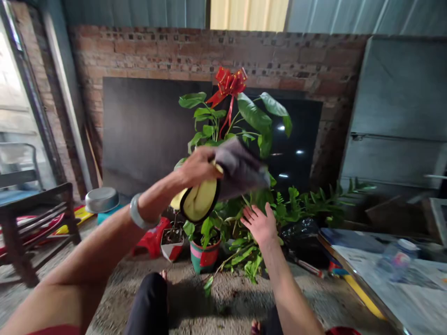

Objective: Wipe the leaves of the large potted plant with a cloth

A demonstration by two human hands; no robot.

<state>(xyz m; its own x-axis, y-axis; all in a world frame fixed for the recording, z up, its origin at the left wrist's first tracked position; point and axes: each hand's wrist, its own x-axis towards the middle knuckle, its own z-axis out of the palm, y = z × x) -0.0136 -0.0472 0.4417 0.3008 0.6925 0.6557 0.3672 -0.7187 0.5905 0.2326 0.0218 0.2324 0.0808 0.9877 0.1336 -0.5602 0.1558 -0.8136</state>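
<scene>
Our left hand (199,166) is closed around a cloth (240,170) in the head view, lifted in front of the leafy plant (254,114). The cloth's grey part is blurred; a yellow part with a dark rim hangs below our fingers, and we cannot tell whether the two are one piece. Our right hand (260,224) is wide, fingers spread and holding nothing, lower down and just beside the leaves.

On the right, a clear bottle (398,260) with a white cap stands on the table (356,265), in from its left edge. It bears a red and blue label, too blurred for us to read; we cannot tell what is inside. Near the table's far left corner lies a black bag (301,230), its contents hidden.

On the floor below our left hand, a green, red and pink pot (206,259) holds green leaves. Just left of it, a white and red pot (172,249) holds soil and a thin stem. Beside that is a red stool (152,239). Farther left we see a metal basin (102,200). A red bow (231,83) tops the plant.
</scene>
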